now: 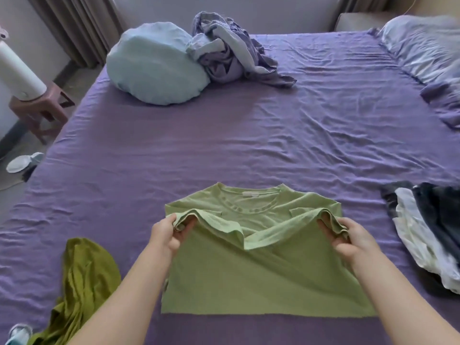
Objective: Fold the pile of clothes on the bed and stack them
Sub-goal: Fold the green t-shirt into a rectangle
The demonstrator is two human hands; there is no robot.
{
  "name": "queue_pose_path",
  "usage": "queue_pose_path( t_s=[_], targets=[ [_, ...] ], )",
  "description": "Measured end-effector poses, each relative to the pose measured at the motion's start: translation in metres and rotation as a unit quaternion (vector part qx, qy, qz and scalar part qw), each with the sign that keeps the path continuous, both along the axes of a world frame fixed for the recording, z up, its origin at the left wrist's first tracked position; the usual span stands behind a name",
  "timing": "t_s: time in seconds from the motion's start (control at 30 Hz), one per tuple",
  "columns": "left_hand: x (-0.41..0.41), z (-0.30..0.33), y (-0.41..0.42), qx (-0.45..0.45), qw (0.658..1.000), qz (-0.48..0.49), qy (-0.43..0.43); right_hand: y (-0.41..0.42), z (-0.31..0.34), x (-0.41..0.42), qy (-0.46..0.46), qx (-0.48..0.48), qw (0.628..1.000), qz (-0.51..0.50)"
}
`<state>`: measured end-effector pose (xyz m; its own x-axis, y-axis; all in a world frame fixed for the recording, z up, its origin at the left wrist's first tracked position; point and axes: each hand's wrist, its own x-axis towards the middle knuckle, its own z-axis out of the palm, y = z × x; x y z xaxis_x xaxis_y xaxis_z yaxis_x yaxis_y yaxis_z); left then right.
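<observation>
Pinching the light green T-shirt [261, 277], both hands, left [166, 235] and right [353, 239], lift seemingly its hem.

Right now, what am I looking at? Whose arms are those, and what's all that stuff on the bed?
The picture comes from one camera worn on a person's head, looking down, so the arms are that person's own. The left hand and right hand each pinch an edge of a light green T-shirt, folding it on the purple bed sheet. An olive green garment lies crumpled at the left. Dark and white clothes sit piled at the right. Farther off are a pale blue cushion and a bundled lilac cloth.
</observation>
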<state>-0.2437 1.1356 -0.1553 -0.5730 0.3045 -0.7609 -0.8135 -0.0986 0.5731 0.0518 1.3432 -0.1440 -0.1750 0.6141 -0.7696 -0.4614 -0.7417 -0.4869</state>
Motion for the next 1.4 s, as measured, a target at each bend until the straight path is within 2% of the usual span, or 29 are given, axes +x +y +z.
queue_pose_path(
  t_s=[0.1, 0.17, 0.23, 0.27, 0.3, 0.33, 0.4, 0.47, 0.5, 0.63, 0.7, 0.77, 0.83, 0.9, 0.93, 1.0, 1.03, 1.07, 1.1, 1.17, 1.2, 1.27, 1.33, 1.4],
  targets=[
    [-0.020, -0.019, 0.029, 0.031, 0.999, 0.003, -0.016, 0.024, -0.014, -0.017, 0.012, 0.028, 1.000, 0.003],
    [-0.017, -0.032, 0.043, 0.015, 1.000, -0.027, 0.005, 0.023, -0.027, -0.026, -0.048, 0.056, 0.994, 0.075],
    [-0.003, -0.045, 0.052, -0.042, 0.993, -0.080, 0.077, 0.009, -0.040, -0.036, -0.172, 0.128, 0.957, 0.196],
    [0.005, -0.051, 0.055, -0.087, 0.977, -0.127, 0.145, 0.001, -0.045, -0.040, -0.244, 0.178, 0.916, 0.264],
    [0.013, -0.057, 0.057, -0.138, 0.944, -0.191, 0.233, -0.005, -0.052, -0.044, -0.306, 0.230, 0.861, 0.334],
    [0.019, -0.063, 0.059, -0.183, 0.890, -0.262, 0.324, -0.010, -0.058, -0.048, -0.349, 0.276, 0.802, 0.398],
    [0.025, -0.072, 0.065, -0.224, 0.761, -0.376, 0.479, -0.011, -0.069, -0.058, -0.401, 0.349, 0.694, 0.485],
    [0.024, -0.076, 0.078, -0.246, 0.642, -0.455, 0.566, -0.006, -0.074, -0.072, -0.418, 0.403, 0.630, 0.515],
    [0.022, -0.077, 0.087, -0.267, 0.593, -0.482, 0.586, -0.001, -0.077, -0.080, -0.420, 0.425, 0.609, 0.521],
    [0.005, -0.081, 0.119, -0.337, 0.436, -0.560, 0.619, 0.023, -0.088, -0.106, -0.455, 0.463, 0.528, 0.548],
    [-0.005, -0.082, 0.131, -0.342, 0.359, -0.612, 0.616, 0.035, -0.093, -0.112, -0.492, 0.457, 0.467, 0.575],
    [-0.015, -0.080, 0.137, -0.345, 0.302, -0.655, 0.601, 0.044, -0.096, -0.114, -0.528, 0.450, 0.395, 0.602],
    [-0.021, -0.080, 0.139, -0.344, 0.271, -0.681, 0.587, 0.050, -0.097, -0.111, -0.552, 0.452, 0.353, 0.605],
    [-0.025, -0.082, 0.139, -0.339, 0.270, -0.672, 0.601, 0.057, -0.098, -0.106, -0.561, 0.466, 0.344, 0.591],
    [-0.027, -0.083, 0.138, -0.342, 0.288, -0.651, 0.613, 0.062, -0.097, -0.104, -0.560, 0.473, 0.369, 0.571],
    [-0.030, -0.086, 0.139, -0.360, 0.350, -0.589, 0.633, 0.074, -0.095, -0.102, -0.549, 0.487, 0.452, 0.506],
    [-0.031, -0.088, 0.140, -0.375, 0.375, -0.564, 0.633, 0.079, -0.095, -0.102, -0.541, 0.494, 0.479, 0.484],
    [-0.030, -0.089, 0.141, -0.393, 0.391, -0.551, 0.624, 0.081, -0.094, -0.103, -0.531, 0.501, 0.474, 0.492],
    [-0.029, -0.090, 0.141, -0.407, 0.407, -0.544, 0.611, 0.080, -0.095, -0.105, -0.514, 0.510, 0.446, 0.526],
    [-0.023, -0.093, 0.138, -0.409, 0.465, -0.516, 0.592, 0.071, -0.100, -0.112, -0.474, 0.503, 0.384, 0.612],
    [-0.020, -0.094, 0.133, -0.398, 0.501, -0.488, 0.594, 0.066, -0.104, -0.115, -0.465, 0.496, 0.375, 0.630],
    [-0.017, -0.092, 0.117, -0.381, 0.557, -0.412, 0.612, 0.057, -0.112, -0.119, -0.474, 0.496, 0.400, 0.608],
    [-0.022, -0.091, 0.096, -0.411, 0.583, -0.348, 0.609, 0.054, -0.116, -0.122, -0.492, 0.497, 0.414, 0.583],
    [-0.035, -0.091, 0.074, -0.470, 0.612, -0.314, 0.553, 0.053, -0.117, -0.123, -0.494, 0.504, 0.422, 0.569]
  ],
)
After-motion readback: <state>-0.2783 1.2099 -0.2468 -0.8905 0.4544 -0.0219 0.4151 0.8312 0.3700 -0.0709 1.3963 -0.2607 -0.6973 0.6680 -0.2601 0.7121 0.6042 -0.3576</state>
